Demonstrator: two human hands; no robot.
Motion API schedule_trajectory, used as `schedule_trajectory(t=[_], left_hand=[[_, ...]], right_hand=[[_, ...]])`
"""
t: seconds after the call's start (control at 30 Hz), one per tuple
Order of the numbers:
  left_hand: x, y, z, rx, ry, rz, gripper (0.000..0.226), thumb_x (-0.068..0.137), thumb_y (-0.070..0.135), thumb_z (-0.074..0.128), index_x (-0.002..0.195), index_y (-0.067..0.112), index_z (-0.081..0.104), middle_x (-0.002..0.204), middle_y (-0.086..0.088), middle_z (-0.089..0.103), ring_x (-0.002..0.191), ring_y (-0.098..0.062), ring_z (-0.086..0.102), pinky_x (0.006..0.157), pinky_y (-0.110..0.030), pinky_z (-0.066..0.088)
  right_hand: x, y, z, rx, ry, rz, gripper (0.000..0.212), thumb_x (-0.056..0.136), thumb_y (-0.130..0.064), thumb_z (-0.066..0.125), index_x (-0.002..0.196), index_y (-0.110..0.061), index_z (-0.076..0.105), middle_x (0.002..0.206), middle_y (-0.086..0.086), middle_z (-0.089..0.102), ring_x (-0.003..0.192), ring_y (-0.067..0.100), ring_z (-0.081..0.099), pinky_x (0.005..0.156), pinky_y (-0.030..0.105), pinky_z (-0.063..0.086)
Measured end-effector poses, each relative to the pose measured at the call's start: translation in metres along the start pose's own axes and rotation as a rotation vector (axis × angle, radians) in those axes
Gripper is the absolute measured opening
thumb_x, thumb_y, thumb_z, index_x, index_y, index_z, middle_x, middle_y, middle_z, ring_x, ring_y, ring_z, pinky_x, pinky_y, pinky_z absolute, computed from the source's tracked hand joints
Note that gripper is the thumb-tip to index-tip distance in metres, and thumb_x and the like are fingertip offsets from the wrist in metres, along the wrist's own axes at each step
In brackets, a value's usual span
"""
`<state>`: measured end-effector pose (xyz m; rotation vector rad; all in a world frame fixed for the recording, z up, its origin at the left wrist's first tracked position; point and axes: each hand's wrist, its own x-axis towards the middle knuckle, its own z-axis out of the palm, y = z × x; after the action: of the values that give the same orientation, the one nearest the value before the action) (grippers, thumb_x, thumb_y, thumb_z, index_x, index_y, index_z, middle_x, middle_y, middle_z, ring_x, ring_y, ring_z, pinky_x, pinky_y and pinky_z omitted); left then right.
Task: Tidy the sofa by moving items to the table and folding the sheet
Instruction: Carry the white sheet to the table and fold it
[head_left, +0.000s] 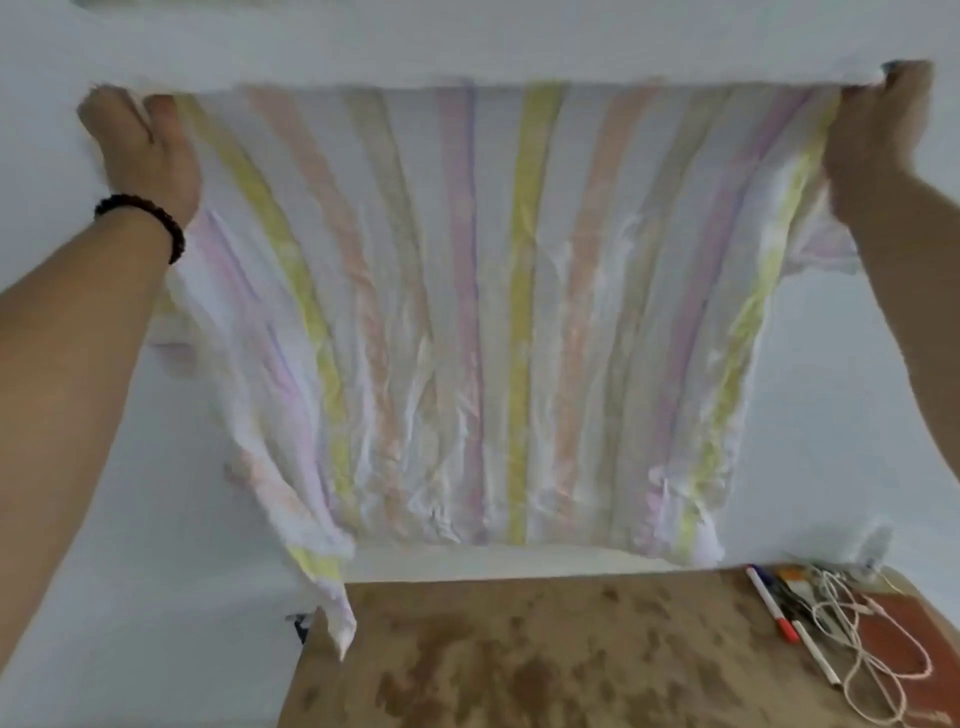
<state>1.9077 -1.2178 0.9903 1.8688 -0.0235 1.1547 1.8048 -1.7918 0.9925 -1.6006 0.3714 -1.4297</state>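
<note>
A thin white sheet (483, 312) with yellow, pink, orange and purple stripes hangs spread out in front of me. My left hand (140, 150) grips its upper left corner; a dark bead bracelet is on that wrist. My right hand (878, 135) grips the upper right corner. Both arms are raised and held wide, so the top edge is stretched taut. The lower edge hangs crumpled, and its bottom left corner dangles over the edge of the brown mottled table (545, 660). The sofa is not in view.
On the table's right side lie pens and markers (779, 608), a coiled white cable (862, 654) and a reddish-brown flat item (904, 629). A plain pale wall fills the background behind the sheet.
</note>
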Motion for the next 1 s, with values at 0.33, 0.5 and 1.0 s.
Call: schedule_trajectory(t=[0.33,0.5,1.0], left_hand=[[-0.052,-0.019,-0.066,0.053,0.043,0.118,0.024,0.092,0.047,0.024,0.100,0.026,0.033,0.095,0.019,0.035,0.107,-0.018,0.042,0.101,-0.021,0.026],[-0.195,-0.132,-0.068,0.183,-0.244,-0.045,0.028,0.096,0.027,0.039,0.089,0.003,0.052,0.106,-0.025,0.052,0.102,-0.034,0.049,0.092,-0.041,0.036],[-0.603,-0.345,-0.264,0.669,-1.084,-0.655,0.023,0.096,0.014,0.050,0.090,-0.006,0.061,0.103,-0.028,0.057,0.089,-0.038,0.058,0.079,-0.044,0.050]], right_hand=[[-0.091,0.013,-0.046,-0.034,-0.042,0.058,0.035,0.086,-0.034,0.047,0.116,-0.017,0.055,0.110,-0.002,0.055,0.099,0.008,0.047,0.083,0.019,0.040],[-0.225,0.111,-0.082,-0.320,-0.257,0.308,0.038,0.093,-0.028,0.048,0.125,-0.008,0.056,0.128,0.017,0.059,0.118,0.031,0.054,0.091,0.034,0.042],[-0.563,0.236,-0.320,-1.063,-0.885,0.619,0.030,0.080,-0.030,0.051,0.094,-0.011,0.069,0.097,0.018,0.065,0.082,0.032,0.053,0.070,0.036,0.042]])
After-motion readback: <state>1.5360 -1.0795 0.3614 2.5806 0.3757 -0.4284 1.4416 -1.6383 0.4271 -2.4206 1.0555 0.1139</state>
